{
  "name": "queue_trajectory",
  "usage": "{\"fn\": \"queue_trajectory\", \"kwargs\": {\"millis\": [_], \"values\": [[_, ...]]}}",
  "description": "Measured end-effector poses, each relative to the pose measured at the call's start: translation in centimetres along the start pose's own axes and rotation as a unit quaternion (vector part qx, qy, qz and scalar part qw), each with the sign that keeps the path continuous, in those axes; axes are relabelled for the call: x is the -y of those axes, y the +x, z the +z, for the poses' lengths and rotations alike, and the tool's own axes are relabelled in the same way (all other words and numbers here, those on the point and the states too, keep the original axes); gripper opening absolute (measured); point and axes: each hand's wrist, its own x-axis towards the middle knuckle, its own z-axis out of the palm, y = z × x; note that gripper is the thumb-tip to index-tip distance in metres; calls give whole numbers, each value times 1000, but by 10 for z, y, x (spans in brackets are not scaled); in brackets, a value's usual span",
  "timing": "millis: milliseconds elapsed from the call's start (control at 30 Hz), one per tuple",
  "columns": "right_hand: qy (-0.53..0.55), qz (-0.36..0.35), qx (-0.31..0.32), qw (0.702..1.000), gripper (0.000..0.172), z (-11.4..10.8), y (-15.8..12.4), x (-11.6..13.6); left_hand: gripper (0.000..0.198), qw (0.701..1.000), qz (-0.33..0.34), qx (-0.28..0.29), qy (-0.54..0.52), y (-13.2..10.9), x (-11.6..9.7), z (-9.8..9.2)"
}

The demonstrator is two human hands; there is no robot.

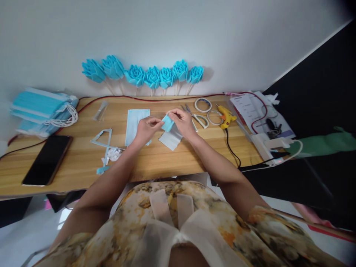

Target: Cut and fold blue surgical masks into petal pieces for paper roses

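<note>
Between my two hands is a small piece of blue face-mask fabric, raised over the table. My left hand pinches its left edge with thumb and forefinger. The fingers of my right hand close on its upper right corner. Beneath it lies a pale grey-white square sheet, partly covered by my right hand. A flat light-blue mask piece rests beside my left hand. Just past my right hand are scissors with pale handles, partly hidden.
Several blue fabric flowers on sticks lean along the wall. At left are stacked masks, a phone and cut scraps. A tape roll, a yellow glue gun and a power strip with cables sit at right.
</note>
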Motion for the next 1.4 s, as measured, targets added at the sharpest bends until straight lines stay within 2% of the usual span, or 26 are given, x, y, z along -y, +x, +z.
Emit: {"fn": "queue_trajectory", "kwargs": {"millis": [200, 400, 700, 900, 1033, 1133, 1167, 1300, 1400], "values": [[-6, 5, -2, 1000, 25, 0, -1, 0, 21, 1000, -18, 1, 0, -1, -4, 0], [32, 21, -10, 999, 26, 1, 0, -1, 23, 1000, -16, 10, 9, 0, -1, 1], [26, 29, -13, 999, 26, 0, -1, -4, 24, 1000, 1, 22, 2, 0, -1, 2], [-22, -32, 5, 999, 18, 1, -3, 7, 21, 999, -8, 38, 1, 0, -2, 2], [-72, -85, 33, 993, 17, 5, -7, 13, 20, 998, 20, 63, 18, 1, -1, 3], [-78, -58, 41, 994, 16, 5, -8, 11, 21, 998, 26, 61, 8, 2, 0, 3], [-70, -35, 43, 996, 20, 4, -8, 10, 22, 998, 25, 55, 1, 2, 0, 3], [-33, 40, 73, 996, 58, 0, -5, 6, 29, 1000, 17, 2, -21, 4, -2, -1], [-44, 49, 93, 994, 62, -2, -3, 3, 25, 999, 15, -24, -45, 5, -2, -4]]}}
